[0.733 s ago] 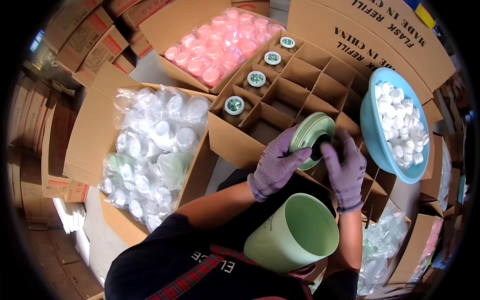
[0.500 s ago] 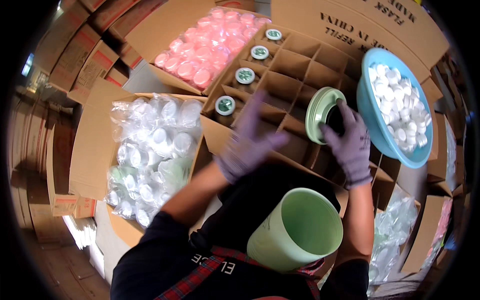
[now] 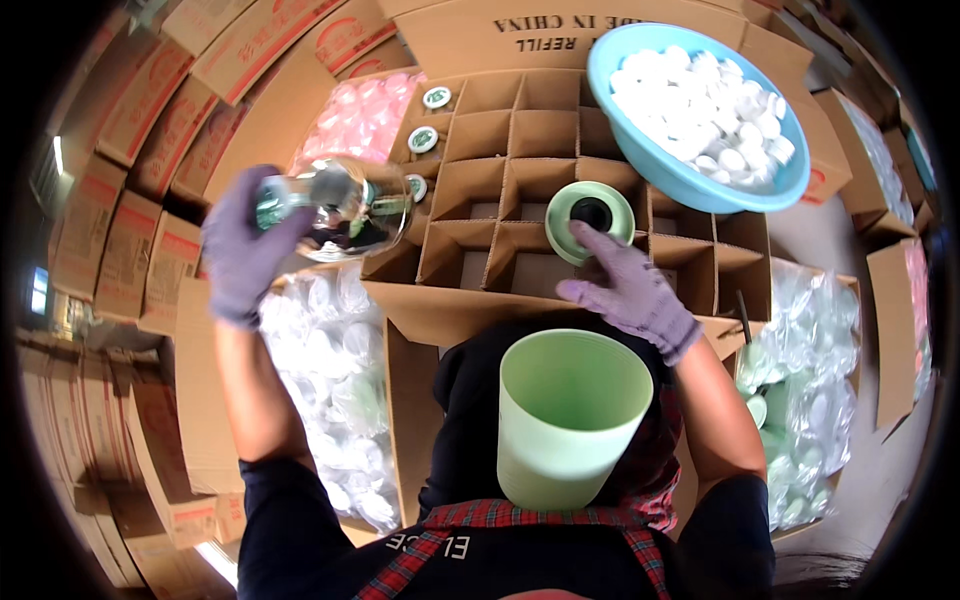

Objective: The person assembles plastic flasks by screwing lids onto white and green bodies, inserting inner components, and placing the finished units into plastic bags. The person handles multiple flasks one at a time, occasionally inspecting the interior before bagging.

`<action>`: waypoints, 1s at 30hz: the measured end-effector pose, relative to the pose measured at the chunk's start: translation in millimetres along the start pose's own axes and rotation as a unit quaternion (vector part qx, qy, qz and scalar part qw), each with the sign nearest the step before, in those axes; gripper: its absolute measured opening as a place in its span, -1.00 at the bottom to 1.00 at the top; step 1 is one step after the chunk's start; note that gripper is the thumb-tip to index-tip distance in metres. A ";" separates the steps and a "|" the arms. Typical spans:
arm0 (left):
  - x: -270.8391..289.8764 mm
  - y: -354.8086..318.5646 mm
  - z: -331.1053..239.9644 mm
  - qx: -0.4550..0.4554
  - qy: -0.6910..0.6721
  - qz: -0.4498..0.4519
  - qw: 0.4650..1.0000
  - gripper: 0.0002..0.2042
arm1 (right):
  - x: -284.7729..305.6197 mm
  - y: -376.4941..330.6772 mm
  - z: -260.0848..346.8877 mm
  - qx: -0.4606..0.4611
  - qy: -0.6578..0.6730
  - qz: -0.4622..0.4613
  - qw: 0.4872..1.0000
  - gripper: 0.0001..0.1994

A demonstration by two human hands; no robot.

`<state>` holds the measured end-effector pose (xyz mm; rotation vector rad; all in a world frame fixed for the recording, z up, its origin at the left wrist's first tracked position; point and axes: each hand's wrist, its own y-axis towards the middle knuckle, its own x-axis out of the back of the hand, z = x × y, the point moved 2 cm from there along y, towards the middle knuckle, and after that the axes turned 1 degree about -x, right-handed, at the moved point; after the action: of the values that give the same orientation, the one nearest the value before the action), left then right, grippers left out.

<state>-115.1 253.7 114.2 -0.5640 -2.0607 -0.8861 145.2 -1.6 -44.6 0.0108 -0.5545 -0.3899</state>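
Note:
My left hand (image 3: 252, 245), in a purple-grey glove, is closed round the green-and-white end of a shiny silvered glass flask liner (image 3: 362, 208). The liner lies nearly sideways in the air over the left edge of the divided carton (image 3: 470, 300). My right hand (image 3: 635, 290), gloved alike, has its fingers apart. Its fingertips reach the near edge of a pale green ring-shaped part (image 3: 562, 222) with a dark centre, which sits on the carton's dividers. An open pale green cylindrical casing (image 3: 570, 465) stands tilted in my lap, mouth up.
Three green-and-white-topped liners (image 3: 424, 140) stand in the carton's left cells. A blue basin (image 3: 690, 185) of white caps rests on its right side. Bagged pink lids (image 3: 355, 115) lie beyond, bagged clear pieces (image 3: 340, 350) at left, green bagged parts (image 3: 800, 450) at right. Stacked cartons (image 3: 150, 225) line the left.
My left hand has lifted the nearest liner out of the carton and leftward. My right hand has set the green ring-shaped part on the dividers and loosened its fingers. The view has turned.

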 end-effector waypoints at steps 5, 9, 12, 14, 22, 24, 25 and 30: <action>-12.0 -37.4 -88.5 -0.059 -0.252 -0.005 0.966 -0.57 | -36.6 14.6 21.6 0.062 0.567 0.004 0.821 -0.16; -88.5 -75.5 -106.1 -0.118 -0.243 0.048 0.962 -0.15 | 9.5 -5.1 12.1 0.044 0.688 0.015 0.724 -0.38; -109.9 -110.6 -98.4 -0.055 -0.363 0.131 0.921 0.23 | 47.8 -29.7 -19.9 0.027 0.591 -0.005 0.806 -0.33; -105.5 -139.4 -100.9 0.000 -0.349 0.194 0.917 0.28 | 71.4 -33.0 -29.0 0.021 0.511 0.079 0.856 -0.15; -120.1 -238.3 -113.1 -0.076 -0.352 0.312 0.879 0.16 | 66.8 -78.6 49.7 0.084 0.082 0.254 0.960 -0.07; -113.1 -253.7 -86.9 -0.072 -0.449 0.288 0.843 -0.03 | 49.0 -133.2 23.3 0.056 0.113 0.175 0.976 -0.06; -105.3 -265.8 -74.2 -0.073 -0.409 0.271 0.869 -0.07 | 40.6 -158.5 12.1 0.079 0.123 0.133 0.980 -0.11; -106.5 -304.9 -70.2 -0.095 -0.324 0.264 0.904 -0.10 | -7.7 -284.4 9.0 -0.048 0.037 -0.073 0.995 -0.56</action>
<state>-215.8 -7.3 -61.9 -1.6149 -2.2003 -0.6128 32.8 -261.5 -73.3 -0.0276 -0.4628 -0.5567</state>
